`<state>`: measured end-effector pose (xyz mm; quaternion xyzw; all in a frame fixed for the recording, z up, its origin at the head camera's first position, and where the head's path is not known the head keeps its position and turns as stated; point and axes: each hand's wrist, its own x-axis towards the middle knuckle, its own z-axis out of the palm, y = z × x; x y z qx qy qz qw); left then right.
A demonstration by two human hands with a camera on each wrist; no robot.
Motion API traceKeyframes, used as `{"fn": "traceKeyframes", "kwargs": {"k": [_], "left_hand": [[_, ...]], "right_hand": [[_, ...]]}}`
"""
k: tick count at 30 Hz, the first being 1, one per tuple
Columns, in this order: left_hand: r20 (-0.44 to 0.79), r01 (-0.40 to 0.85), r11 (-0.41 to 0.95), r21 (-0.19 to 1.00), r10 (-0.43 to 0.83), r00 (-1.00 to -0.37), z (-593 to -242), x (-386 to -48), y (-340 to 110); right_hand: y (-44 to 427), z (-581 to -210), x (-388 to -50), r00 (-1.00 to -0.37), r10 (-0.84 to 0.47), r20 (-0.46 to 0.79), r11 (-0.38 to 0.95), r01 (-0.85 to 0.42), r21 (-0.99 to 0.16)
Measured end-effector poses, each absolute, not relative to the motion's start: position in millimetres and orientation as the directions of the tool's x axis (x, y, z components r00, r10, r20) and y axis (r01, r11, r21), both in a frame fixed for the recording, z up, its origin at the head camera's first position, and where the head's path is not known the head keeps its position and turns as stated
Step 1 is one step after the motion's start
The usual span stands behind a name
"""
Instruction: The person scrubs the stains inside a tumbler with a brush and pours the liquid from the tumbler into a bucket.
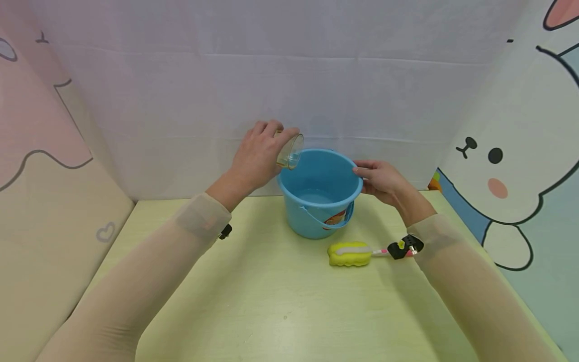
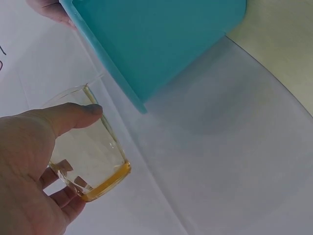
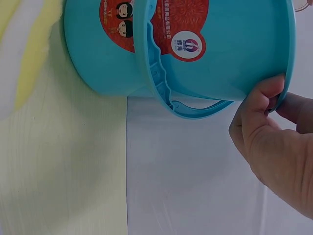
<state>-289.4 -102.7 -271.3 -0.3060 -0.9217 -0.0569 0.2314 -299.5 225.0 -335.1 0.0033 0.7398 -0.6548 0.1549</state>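
A clear drinking glass (image 1: 291,151) with an amber base is tilted over the left rim of a blue bucket (image 1: 316,217). My left hand (image 1: 260,153) grips it, with the thumb along one side and fingers round the other in the left wrist view. The glass (image 2: 90,152) looks see-through there. My right hand (image 1: 382,180) pinches the bucket's right rim between thumb and fingers, as the right wrist view shows. The bucket stands upright on the table, its handle (image 3: 161,83) hanging down over a red label (image 3: 183,29). A little liquid seems to lie at its bottom.
On the pale yellow-green table (image 1: 253,301), in front of the bucket, lies a yellow sponge brush (image 1: 350,254) with a white and pink handle partly hidden by the right wrist camera. A white cloth wall (image 1: 280,90) rises close behind the bucket; printed panels flank both sides.
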Motion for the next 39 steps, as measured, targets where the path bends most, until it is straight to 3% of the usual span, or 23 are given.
{"fn": "traceKeyframes", "kwargs": {"k": [25, 39], "left_hand": [[0.471, 0.609, 0.789, -0.077, 0.567, -0.675, -273.0, -287.6, -97.9], [0.514, 0.631, 0.764, -0.135, 0.598, -0.615, -276.2, -285.4, -94.5]], "right_hand": [[225.0, -335.2, -298.2, -0.955, -0.181, -0.237, 0.141, 0.213, -0.967], [224.3, -335.4, -298.4, -0.951, -0.191, -0.242, 0.138, 0.218, -0.966]]}}
